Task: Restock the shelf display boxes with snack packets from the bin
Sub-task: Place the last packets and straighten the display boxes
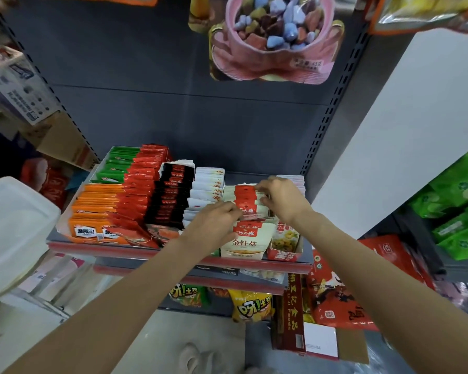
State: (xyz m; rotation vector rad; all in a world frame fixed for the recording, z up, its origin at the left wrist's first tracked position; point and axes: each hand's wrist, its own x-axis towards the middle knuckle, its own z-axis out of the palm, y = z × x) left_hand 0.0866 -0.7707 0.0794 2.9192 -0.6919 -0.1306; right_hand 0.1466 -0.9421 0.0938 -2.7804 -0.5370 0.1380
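Both hands, left hand point(216, 220) and right hand point(278, 198), pinching red-and-white mushroom packets point(245, 201) beside black packets point(173, 190); translucent bin point(14, 225) cut off left.

A grey metal shelf point(152, 253) with a red front strip carries rows of display boxes. Left of the two grips stand orange packets point(95, 209), green packets point(116, 164), red packets point(139, 190) and black packets point(173, 195). Between the grips sits the row of white-and-red packets point(247, 201).
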